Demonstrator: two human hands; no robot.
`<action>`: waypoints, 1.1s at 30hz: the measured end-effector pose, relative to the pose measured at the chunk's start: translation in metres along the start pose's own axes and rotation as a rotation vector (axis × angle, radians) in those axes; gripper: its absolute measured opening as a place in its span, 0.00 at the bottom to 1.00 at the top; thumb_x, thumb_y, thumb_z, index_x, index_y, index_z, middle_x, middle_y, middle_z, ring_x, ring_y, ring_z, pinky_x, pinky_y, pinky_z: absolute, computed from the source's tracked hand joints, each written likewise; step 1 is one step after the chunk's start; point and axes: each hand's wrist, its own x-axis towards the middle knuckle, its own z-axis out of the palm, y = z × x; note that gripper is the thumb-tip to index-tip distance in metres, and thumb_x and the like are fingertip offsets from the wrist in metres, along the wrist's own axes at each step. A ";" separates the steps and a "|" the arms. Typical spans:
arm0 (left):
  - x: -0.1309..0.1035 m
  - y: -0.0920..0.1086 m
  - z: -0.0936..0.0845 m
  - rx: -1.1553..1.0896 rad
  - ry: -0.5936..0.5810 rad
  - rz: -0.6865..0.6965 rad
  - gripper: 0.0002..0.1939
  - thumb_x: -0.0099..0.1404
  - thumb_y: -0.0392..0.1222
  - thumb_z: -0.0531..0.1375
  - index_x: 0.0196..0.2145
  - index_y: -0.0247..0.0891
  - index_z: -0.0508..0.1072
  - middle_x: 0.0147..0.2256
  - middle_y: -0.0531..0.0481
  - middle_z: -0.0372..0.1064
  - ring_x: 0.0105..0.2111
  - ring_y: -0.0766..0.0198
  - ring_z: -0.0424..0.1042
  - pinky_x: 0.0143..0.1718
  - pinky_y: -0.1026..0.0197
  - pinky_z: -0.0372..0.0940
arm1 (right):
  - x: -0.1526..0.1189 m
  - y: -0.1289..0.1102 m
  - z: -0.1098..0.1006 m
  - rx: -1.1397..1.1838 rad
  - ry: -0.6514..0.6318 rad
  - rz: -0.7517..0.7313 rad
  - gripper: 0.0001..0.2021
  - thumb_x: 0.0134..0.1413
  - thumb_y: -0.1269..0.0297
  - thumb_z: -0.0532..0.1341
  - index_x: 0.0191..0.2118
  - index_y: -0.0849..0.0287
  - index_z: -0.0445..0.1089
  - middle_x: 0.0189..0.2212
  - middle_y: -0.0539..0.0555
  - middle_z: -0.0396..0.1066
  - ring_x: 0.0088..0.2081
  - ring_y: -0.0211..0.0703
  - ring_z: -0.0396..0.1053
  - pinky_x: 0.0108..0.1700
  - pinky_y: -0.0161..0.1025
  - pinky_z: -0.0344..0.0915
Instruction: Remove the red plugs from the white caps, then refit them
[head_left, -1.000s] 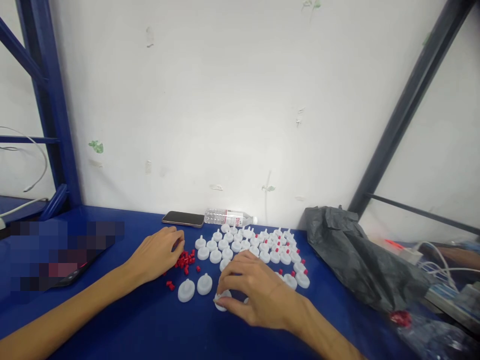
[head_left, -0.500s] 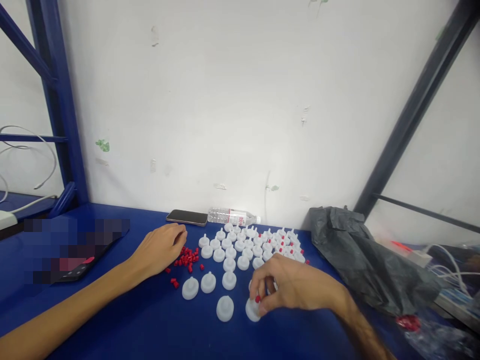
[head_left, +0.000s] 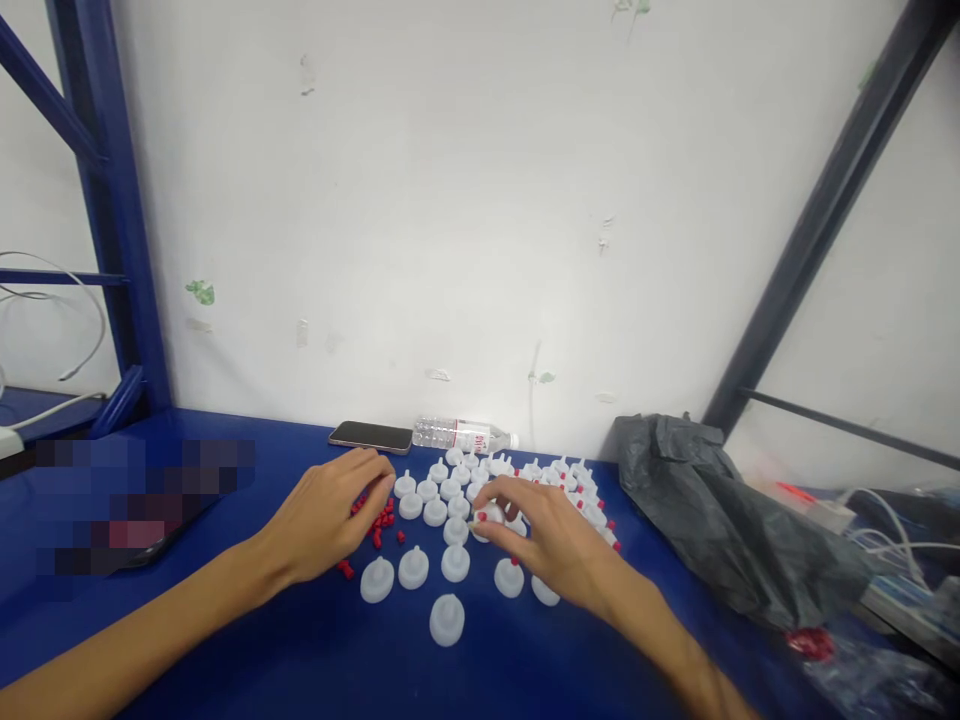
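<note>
My right hand (head_left: pixel 536 535) pinches a white spouted cap (head_left: pixel 491 513) with a small red tip cap on it, among the standing white caps. Curled over the pile of small red caps (head_left: pixel 381 520) is my left hand (head_left: pixel 334 510), thumb and forefinger brought together. Whatever its fingertips hold is hidden. In front stand loose white spouted caps (head_left: pixel 448 620) with bare spouts. Below my right hand, one white cap (head_left: pixel 509 578) has red at its spout. More white caps (head_left: pixel 435 512) stand in a cluster behind, those at the right with red tips.
A phone (head_left: pixel 370 437) and a clear plastic bottle (head_left: pixel 465 435) lie along the wall. A dark grey plastic bag (head_left: pixel 720 520) is at the right, with cables and a clear bag (head_left: pixel 877 670) beyond. At the left lies a partly blurred dark object (head_left: pixel 142 550).
My right hand has moved away from the front edge toward the cluster, with a white cap in its fingers. My left hand has shifted slightly right over the red caps.
</note>
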 end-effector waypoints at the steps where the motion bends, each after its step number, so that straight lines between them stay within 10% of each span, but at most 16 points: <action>1: -0.002 0.004 0.000 0.016 -0.017 0.061 0.15 0.77 0.44 0.47 0.38 0.40 0.70 0.36 0.49 0.71 0.38 0.59 0.70 0.40 0.57 0.61 | 0.000 0.002 0.005 -0.044 0.028 -0.030 0.07 0.65 0.60 0.66 0.46 0.49 0.71 0.38 0.50 0.77 0.38 0.44 0.76 0.40 0.41 0.73; 10: -0.015 0.047 0.007 0.165 -0.060 0.531 0.05 0.73 0.43 0.56 0.44 0.43 0.68 0.35 0.49 0.71 0.31 0.57 0.68 0.26 0.55 0.57 | -0.001 -0.002 0.030 0.157 -0.016 -0.099 0.22 0.55 0.48 0.72 0.47 0.50 0.64 0.29 0.45 0.75 0.32 0.43 0.74 0.37 0.37 0.67; 16: -0.021 0.046 0.015 0.258 -0.066 0.660 0.24 0.64 0.29 0.55 0.57 0.42 0.63 0.34 0.48 0.71 0.28 0.56 0.67 0.24 0.54 0.56 | -0.003 -0.011 0.036 0.271 -0.072 -0.076 0.23 0.53 0.47 0.73 0.47 0.50 0.66 0.29 0.44 0.74 0.31 0.41 0.73 0.36 0.35 0.67; 24: -0.014 0.041 0.011 0.080 0.039 0.529 0.09 0.70 0.30 0.48 0.36 0.43 0.61 0.30 0.51 0.65 0.28 0.59 0.62 0.25 0.56 0.50 | -0.006 -0.007 0.041 0.018 0.124 -0.285 0.20 0.63 0.51 0.67 0.57 0.51 0.69 0.43 0.52 0.80 0.41 0.47 0.76 0.46 0.43 0.70; 33: 0.000 0.022 0.002 -0.422 -0.111 -0.002 0.23 0.80 0.52 0.42 0.28 0.40 0.57 0.28 0.55 0.61 0.29 0.64 0.60 0.33 0.60 0.57 | 0.002 0.002 0.024 -0.355 0.277 -0.402 0.11 0.70 0.66 0.59 0.55 0.57 0.67 0.47 0.55 0.79 0.40 0.47 0.76 0.48 0.48 0.66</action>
